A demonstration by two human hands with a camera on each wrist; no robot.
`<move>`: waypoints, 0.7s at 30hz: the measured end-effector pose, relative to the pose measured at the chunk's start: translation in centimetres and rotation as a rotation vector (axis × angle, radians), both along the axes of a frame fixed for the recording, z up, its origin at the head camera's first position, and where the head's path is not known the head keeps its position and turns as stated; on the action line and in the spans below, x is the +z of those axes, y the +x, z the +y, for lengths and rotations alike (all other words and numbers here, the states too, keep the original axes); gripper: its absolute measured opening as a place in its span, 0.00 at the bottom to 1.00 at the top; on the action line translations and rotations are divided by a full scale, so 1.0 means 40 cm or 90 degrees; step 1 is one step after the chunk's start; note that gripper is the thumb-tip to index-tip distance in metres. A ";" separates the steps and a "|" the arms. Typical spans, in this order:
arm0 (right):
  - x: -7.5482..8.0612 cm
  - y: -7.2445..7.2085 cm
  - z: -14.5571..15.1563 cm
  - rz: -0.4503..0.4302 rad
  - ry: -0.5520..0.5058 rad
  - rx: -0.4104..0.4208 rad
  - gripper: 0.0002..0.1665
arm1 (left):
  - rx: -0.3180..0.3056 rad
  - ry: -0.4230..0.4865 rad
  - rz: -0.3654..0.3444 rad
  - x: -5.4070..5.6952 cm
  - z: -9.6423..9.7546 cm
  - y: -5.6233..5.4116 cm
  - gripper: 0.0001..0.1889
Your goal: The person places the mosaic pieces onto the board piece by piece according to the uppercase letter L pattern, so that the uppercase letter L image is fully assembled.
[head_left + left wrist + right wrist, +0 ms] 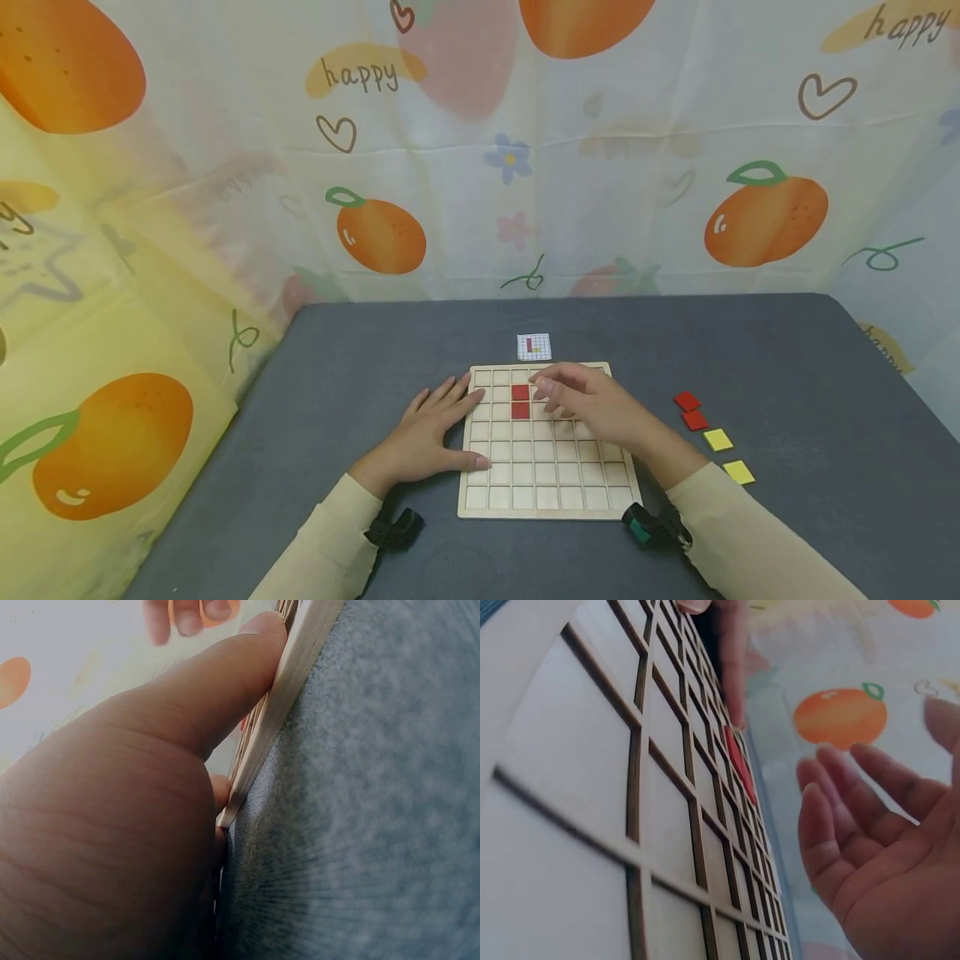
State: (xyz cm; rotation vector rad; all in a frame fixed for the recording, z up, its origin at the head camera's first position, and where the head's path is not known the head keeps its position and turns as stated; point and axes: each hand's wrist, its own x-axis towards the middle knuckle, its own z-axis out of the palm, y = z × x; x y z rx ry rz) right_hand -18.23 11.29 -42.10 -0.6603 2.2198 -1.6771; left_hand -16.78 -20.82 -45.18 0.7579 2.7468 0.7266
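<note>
Wooden grid board point(547, 497), two cells filled

Board: flat on the worktop point(360, 350), between both forearms, presumably so either hand can reach all of it. Raised dividers separate its cells, apparently to stop tiles sliding.
Upper red tile point(521, 392) and lower red tile point(521, 410): seated in neighbouring cells of one column, left of centre, towards the far edge.
Left hand point(427, 437): fingers spread at the board's left side, thumb resting on its border; gripping nothing, seemingly steadying it.
Right hand point(596, 406): above the board, beside the red pair, fingers loosely bent, palm bare in the right wrist view.
Loose stock: two red pieces point(695, 420), a farther yellow piece point(717, 439) and a nearer yellow piece point(739, 472), in a slanting line right of the board, likely for the right hand's convenience.
Printed card point(534, 347): just beyond the far edge; small grid with coloured marks, probably kept there for easy viewing.
</note>
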 end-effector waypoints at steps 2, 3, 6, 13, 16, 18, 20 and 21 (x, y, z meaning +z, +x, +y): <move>0.004 0.003 0.013 -0.010 -0.023 -0.003 0.26 | 0.000 -0.002 -0.001 0.000 -0.001 0.000 0.57; 0.007 0.004 0.019 -0.012 -0.027 -0.007 0.26 | -0.001 -0.002 -0.002 -0.001 -0.001 0.001 0.58; 0.014 0.010 0.039 -0.008 -0.035 -0.020 0.26 | -0.002 0.000 -0.003 -0.001 -0.002 0.002 0.58; 0.028 0.015 0.100 0.015 -0.069 -0.035 0.24 | -0.004 0.003 0.001 -0.005 -0.005 0.001 0.57; 0.032 0.015 0.129 0.028 -0.081 -0.045 0.25 | -0.004 0.001 0.001 -0.004 -0.005 0.001 0.57; 0.033 0.016 0.148 0.034 -0.087 -0.055 0.25 | -0.004 0.001 -0.001 -0.002 -0.004 0.001 0.57; 0.033 0.018 0.169 0.042 -0.086 -0.067 0.26 | -0.006 0.004 0.000 -0.004 -0.004 0.000 0.57; 0.033 0.019 0.180 0.044 -0.085 -0.072 0.27 | -0.006 0.005 0.001 -0.005 -0.004 0.000 0.57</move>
